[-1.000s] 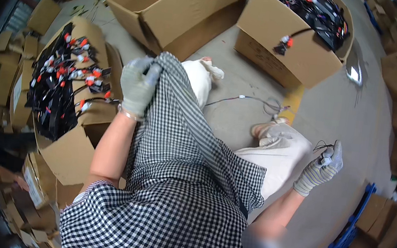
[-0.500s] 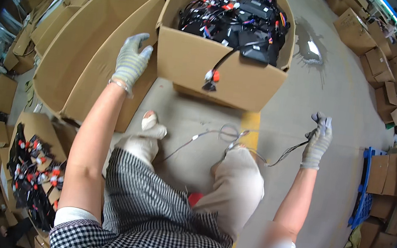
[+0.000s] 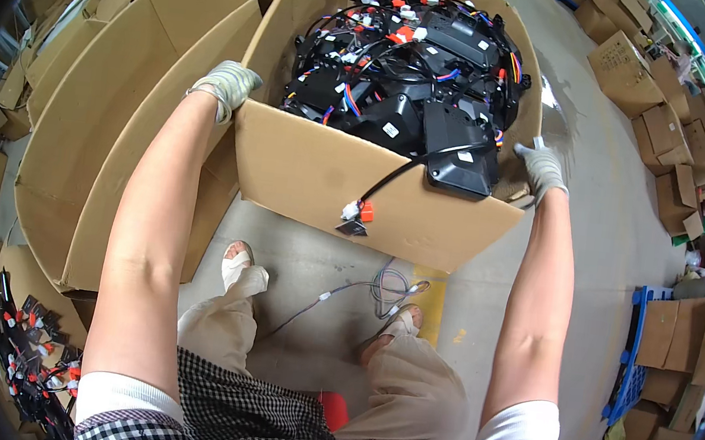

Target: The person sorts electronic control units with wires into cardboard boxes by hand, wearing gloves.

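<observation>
A large open cardboard box (image 3: 347,189) stands in front of me, filled with several black electronic modules and tangled black, red and blue wires (image 3: 404,69). My left hand (image 3: 224,84), in a grey knit glove, grips the box's left rim at the corner. On the opposite side, my gloved right hand (image 3: 541,168) holds the right rim. One black module with a cable and an orange connector (image 3: 366,211) hangs over the front wall. A loose wire (image 3: 362,286) lies on the concrete floor between my feet.
Empty open cardboard boxes (image 3: 122,107) stand at my left. Another box of black and red wired parts (image 3: 28,357) sits at the lower left. Flattened and stacked cartons (image 3: 667,125) line the right side, with a blue pallet (image 3: 637,357) near them.
My view swung from the left box and my lap up to the full box ahead. Both hands rose and took hold of its two side rims; the right hand let the wire drop.
</observation>
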`<action>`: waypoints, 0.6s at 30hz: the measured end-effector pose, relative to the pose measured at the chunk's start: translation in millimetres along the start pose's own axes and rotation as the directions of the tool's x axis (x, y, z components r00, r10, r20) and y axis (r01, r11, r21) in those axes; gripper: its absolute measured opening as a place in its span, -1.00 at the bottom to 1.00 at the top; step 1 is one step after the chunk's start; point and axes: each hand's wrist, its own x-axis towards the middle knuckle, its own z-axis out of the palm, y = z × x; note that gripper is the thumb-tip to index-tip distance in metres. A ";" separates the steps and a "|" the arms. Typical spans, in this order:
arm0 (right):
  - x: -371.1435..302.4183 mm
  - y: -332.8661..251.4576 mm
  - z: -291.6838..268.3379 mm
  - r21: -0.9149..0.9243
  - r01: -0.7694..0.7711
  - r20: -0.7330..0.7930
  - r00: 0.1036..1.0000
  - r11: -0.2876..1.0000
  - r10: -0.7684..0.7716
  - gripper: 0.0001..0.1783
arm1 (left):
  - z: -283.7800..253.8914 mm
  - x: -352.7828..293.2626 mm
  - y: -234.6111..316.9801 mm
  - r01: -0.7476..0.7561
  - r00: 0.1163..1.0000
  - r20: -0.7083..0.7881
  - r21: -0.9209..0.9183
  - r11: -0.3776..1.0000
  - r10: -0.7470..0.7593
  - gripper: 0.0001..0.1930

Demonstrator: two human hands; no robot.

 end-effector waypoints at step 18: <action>-60.2 -25.9 -41.2 0.056 -0.128 0.116 0.986 0.990 0.121 -0.58 | -2.0 -49.9 -12.0 -0.200 0.945 -0.110 0.554 0.808 0.309 -0.65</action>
